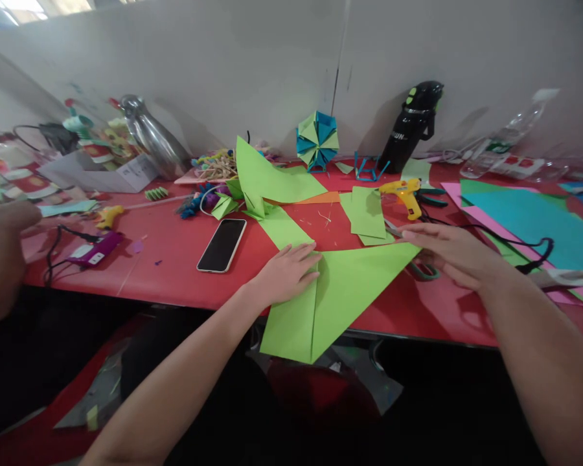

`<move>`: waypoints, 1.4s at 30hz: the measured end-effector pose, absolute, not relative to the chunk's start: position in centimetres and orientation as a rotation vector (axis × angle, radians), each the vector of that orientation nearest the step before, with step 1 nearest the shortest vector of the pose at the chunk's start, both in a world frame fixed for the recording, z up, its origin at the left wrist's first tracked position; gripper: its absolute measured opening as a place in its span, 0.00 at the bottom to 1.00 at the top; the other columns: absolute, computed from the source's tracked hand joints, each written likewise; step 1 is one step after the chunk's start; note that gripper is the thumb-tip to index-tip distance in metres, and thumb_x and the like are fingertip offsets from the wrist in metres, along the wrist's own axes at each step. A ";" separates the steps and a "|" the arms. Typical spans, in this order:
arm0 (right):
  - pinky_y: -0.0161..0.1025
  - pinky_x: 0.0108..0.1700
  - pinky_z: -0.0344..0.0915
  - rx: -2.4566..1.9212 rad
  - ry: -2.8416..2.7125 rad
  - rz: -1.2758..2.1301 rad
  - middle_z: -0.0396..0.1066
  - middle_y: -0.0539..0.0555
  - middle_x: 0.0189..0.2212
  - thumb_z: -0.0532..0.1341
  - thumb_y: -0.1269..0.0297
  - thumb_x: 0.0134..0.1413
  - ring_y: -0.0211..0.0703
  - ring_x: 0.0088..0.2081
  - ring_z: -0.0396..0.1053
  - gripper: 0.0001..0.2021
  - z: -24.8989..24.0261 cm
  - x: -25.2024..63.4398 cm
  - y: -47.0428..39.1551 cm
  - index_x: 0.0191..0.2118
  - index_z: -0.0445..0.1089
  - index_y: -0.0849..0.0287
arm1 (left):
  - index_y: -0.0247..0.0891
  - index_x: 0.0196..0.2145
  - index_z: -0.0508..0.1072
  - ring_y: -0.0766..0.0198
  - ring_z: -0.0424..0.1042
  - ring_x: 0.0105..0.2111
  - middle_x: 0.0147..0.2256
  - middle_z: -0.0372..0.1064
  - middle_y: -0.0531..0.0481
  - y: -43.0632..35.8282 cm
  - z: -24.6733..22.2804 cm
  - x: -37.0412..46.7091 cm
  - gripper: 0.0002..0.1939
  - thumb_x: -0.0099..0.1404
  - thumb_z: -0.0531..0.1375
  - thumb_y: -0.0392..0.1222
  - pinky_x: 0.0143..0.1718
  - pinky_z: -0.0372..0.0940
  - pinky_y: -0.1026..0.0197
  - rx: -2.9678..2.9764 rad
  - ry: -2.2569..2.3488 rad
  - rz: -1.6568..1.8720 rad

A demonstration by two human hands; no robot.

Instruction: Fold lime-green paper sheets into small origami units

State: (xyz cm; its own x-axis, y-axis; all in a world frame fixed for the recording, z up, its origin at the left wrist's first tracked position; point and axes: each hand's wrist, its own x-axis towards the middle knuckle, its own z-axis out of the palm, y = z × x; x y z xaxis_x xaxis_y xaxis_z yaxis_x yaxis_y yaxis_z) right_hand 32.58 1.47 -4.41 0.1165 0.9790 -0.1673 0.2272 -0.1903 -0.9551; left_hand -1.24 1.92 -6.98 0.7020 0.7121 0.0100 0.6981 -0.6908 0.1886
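Note:
A large light-green sheet of paper [354,285], folded along a crease, lies at the table's front edge, its lower corner hanging over. My left hand [291,272] rests flat on the folded part, fingers stretched out. At the sheet's right tip is my right hand [447,252], its fingers extended and slightly curved over a pair of scissors [425,272]. Whether it touches the scissors or the paper tip I cannot tell. Behind the sheet lie small green paper pieces [366,213], with a yellow glue gun [403,194] beside them.
A phone [222,246] lies left of the sheet. Along the wall stand a paper ball [317,139], a black bottle [412,129] and a steel jug [153,136]. Coloured sheets [539,220] and a black cord [510,243] lie right. Another person's hand [4,226] is at far left.

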 end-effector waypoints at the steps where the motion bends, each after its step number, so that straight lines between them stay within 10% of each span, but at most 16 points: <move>1: 0.43 0.38 0.78 -1.507 -1.115 1.226 0.80 0.58 0.42 0.73 0.55 0.45 0.50 0.39 0.78 0.17 -4.6 32.3 1.4 0.41 0.78 0.54 | 0.37 0.65 0.62 0.54 0.51 0.70 0.70 0.51 0.42 1.7 -7.1 -1.1 0.26 0.77 0.44 0.50 0.69 0.47 0.46 2.744 1.177 0.152; 7: 0.45 0.43 0.79 -1.383 -0.915 1.245 0.80 0.55 0.37 0.71 0.60 0.46 0.49 0.40 0.79 0.09 -7.1 29.4 1.9 0.33 0.73 0.54 | 0.34 0.63 0.65 0.50 0.56 0.67 0.68 0.55 0.41 1.2 -7.8 0.0 0.26 0.76 0.45 0.49 0.69 0.49 0.45 2.734 1.355 0.275; 18: 0.39 0.22 0.65 -1.906 -1.423 0.906 0.72 0.54 0.14 0.66 0.55 0.50 0.42 0.17 0.68 0.15 -8.4 29.5 2.0 0.21 0.72 0.59 | 0.33 0.67 0.58 0.51 0.48 0.70 0.70 0.50 0.39 1.2 -8.1 0.2 0.28 0.76 0.43 0.48 0.70 0.45 0.43 2.660 1.393 0.245; 42: 0.37 0.21 0.61 -1.803 -1.407 1.027 0.73 0.56 0.18 0.64 0.45 0.53 0.40 0.19 0.67 0.21 -8.2 29.5 0.4 0.23 0.73 0.59 | 0.32 0.68 0.57 0.51 0.43 0.72 0.72 0.44 0.42 1.3 -8.6 0.0 0.28 0.77 0.40 0.47 0.71 0.43 0.42 2.629 1.399 0.261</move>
